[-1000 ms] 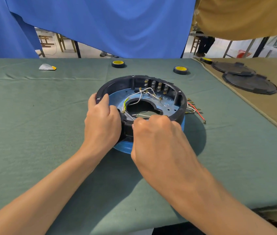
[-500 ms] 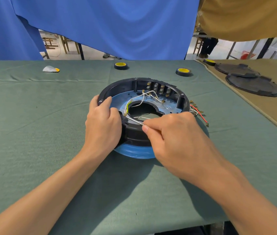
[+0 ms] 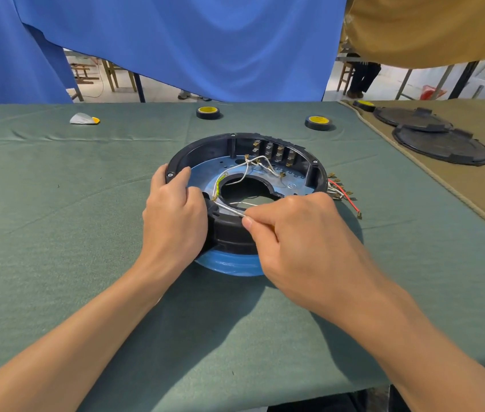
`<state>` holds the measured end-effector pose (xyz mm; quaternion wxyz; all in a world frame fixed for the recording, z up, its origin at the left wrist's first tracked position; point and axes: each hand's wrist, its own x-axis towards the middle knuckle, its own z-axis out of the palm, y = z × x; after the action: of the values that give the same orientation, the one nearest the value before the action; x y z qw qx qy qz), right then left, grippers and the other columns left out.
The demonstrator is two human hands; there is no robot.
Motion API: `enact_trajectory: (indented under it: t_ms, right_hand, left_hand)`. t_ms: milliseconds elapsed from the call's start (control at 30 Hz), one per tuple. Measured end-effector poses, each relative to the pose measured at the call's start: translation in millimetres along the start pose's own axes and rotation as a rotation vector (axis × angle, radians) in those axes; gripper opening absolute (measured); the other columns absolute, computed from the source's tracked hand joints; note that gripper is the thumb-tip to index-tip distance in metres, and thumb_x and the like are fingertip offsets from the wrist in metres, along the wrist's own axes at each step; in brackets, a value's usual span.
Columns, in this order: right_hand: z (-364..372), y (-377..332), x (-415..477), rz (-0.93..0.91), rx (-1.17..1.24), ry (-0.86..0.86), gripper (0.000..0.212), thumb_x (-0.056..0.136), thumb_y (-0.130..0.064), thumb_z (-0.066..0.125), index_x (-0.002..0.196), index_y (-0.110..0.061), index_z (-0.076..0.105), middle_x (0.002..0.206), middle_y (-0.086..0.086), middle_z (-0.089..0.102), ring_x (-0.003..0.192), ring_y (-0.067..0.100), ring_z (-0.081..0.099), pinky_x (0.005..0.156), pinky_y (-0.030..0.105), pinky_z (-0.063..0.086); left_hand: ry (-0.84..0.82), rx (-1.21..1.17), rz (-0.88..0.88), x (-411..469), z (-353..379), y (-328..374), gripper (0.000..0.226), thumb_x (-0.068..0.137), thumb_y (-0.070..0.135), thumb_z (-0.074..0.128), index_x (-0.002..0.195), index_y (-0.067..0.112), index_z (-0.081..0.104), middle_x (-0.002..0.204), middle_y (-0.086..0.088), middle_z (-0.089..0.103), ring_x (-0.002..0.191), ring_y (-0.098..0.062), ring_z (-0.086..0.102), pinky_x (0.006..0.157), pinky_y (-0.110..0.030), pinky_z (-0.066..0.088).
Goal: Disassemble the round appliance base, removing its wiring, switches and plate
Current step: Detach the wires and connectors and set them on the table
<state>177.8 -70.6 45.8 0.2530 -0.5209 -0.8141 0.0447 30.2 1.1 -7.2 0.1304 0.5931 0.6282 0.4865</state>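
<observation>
While your right hand (image 3: 300, 233) is pinching the grey sleeved wire (image 3: 229, 210) between thumb and forefinger over the near rim, the wire is running up and leftward toward your left hand (image 3: 176, 221), which is gripping the round base (image 3: 205, 147) mid-table. Beyond, a yellow-green lead (image 3: 220, 182) is curving across the blue plate (image 3: 202, 173); pulling rightward looks apt.

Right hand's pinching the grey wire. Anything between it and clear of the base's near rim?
Nothing visible lies across it. The wire runs free above the near rim of the base, from the right hand to a spot beside the left hand, which grips the rim. Whether that end is fastened cannot be seen.
</observation>
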Motion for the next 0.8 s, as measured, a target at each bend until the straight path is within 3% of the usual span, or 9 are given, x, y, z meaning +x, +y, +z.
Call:
enact_trajectory:
  t_ms: [100, 267, 367, 467, 567, 667, 800]
  right_hand:
    - [3, -6, -3, 0.008, -0.066, 0.002, 0.046, 0.092, -0.02, 0.051, 0.057, -0.02, 0.02, 0.056, -0.002, 0.03, 0.058, 0.026, 0.035, 0.06, 0.028, 0.022]
    - [9, -16, -6, 0.011, -0.114, 0.034, 0.042, 0.093, -0.025, 0.049, 0.064, -0.023, 0.019, 0.071, 0.002, 0.041, 0.068, 0.027, 0.045, 0.059, 0.027, 0.022]
    - [9, -12, -4, 0.014, -0.091, 0.032, 0.042, 0.092, -0.024, 0.049, 0.062, -0.021, 0.02, 0.067, 0.001, 0.039, 0.065, 0.027, 0.043, 0.06, 0.028, 0.023]
    - [2, -2, -1, 0.033, 0.028, 0.024, 0.049, 0.094, -0.021, 0.05, 0.055, -0.019, 0.022, 0.052, -0.003, 0.026, 0.052, 0.02, 0.03, 0.058, 0.03, 0.021]
    - [0, 1, 0, 0.007, 0.04, 0.053, 0.053, 0.094, -0.019, 0.052, 0.054, -0.02, 0.019, 0.048, -0.002, 0.018, 0.048, 0.015, 0.022, 0.054, 0.032, 0.018]
    - [2, 0, 1, 0.008, 0.052, 0.049, 0.052, 0.095, -0.02, 0.051, 0.054, -0.021, 0.018, 0.049, -0.002, 0.018, 0.049, 0.015, 0.021, 0.058, 0.03, 0.021]
    - [9, -4, -1, 0.052, 0.009, 0.027, 0.046, 0.094, -0.023, 0.049, 0.057, -0.021, 0.021, 0.058, 0.001, 0.033, 0.057, 0.027, 0.036, 0.06, 0.029, 0.024]
  left_hand:
    - [0.005, 0.008, 0.017, 0, 1, 0, 0.04, 0.081, 0.017, 0.03, 0.103, 0.0, 0.058, 0.138, -0.011, 0.045, 0.11, -0.02, 0.04, 0.086, -0.029, 0.028]
    - [0.006, 0.009, 0.012, 1, 1, 0, 0.034, 0.083, 0.015, 0.031, 0.097, -0.001, 0.057, 0.131, -0.011, 0.048, 0.109, -0.028, 0.045, 0.086, -0.033, 0.032]
    - [0.005, -0.007, 0.014, 0, 1, 0, 0.031, 0.084, 0.014, 0.031, 0.094, -0.001, 0.056, 0.127, -0.008, 0.049, 0.103, -0.022, 0.042, 0.083, -0.03, 0.028]
    - [0.007, -0.013, 0.004, 0, 1, -1, 0.026, 0.09, 0.006, 0.035, 0.099, 0.001, 0.058, 0.14, -0.01, 0.044, 0.115, -0.015, 0.036, 0.086, -0.024, 0.023]
    - [-0.001, -0.002, 0.0, 1, 0, -1, 0.034, 0.089, 0.01, 0.034, 0.109, 0.0, 0.06, 0.144, -0.012, 0.041, 0.126, -0.026, 0.04, 0.092, -0.029, 0.029]
    - [-0.01, 0.012, -0.027, 1, 0, 1, 0.035, 0.091, 0.009, 0.034, 0.114, 0.0, 0.059, 0.148, -0.013, 0.037, 0.132, -0.026, 0.035, 0.092, -0.026, 0.025]
    - [-0.023, 0.002, -0.033, 1, 0, 0, 0.019, 0.09, 0.005, 0.034, 0.091, 0.007, 0.053, 0.145, -0.015, 0.04, 0.134, -0.028, 0.034, 0.092, -0.029, 0.026]
